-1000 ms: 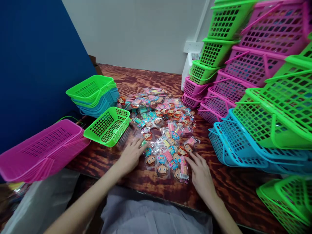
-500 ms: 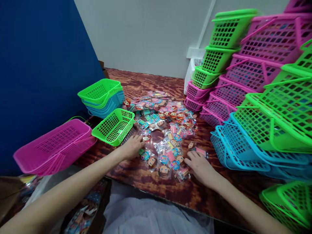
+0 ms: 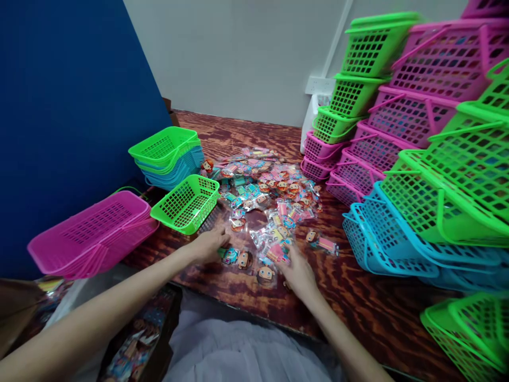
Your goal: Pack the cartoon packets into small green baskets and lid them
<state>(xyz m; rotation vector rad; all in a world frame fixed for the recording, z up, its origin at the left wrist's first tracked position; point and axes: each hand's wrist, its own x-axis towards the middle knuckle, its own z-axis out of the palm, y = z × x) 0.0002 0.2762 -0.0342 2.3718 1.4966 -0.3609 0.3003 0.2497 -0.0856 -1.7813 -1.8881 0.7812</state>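
Observation:
My left hand (image 3: 210, 245) rests low over the table, its fingers closed at the left end of a clear plastic packet (image 3: 234, 257) with a cartoon head and a blue-green piece inside. To the right, my right hand (image 3: 298, 269) has its fingers curled onto a small cluster of similar packets (image 3: 276, 251) with pink pieces. The fingertips are partly hidden among the wrappers. Between the hands lies another packet (image 3: 266, 272) showing a round cartoon face. One packet (image 3: 323, 242) with a pink piece lies apart, right of my right hand.
A large pile of packets (image 3: 274, 178) spreads behind the hands. A green basket (image 3: 186, 209), nested pink baskets (image 3: 91, 233) and a green-and-blue stack (image 3: 167, 154) stand left. Tall stacks of filled baskets (image 3: 417, 111) and blue baskets (image 3: 389, 244) border the right side.
My right hand has moved left from the lone packet onto the cluster in the middle. My left hand has shifted slightly left and toward me, and the packet at its fingers has turned a little.

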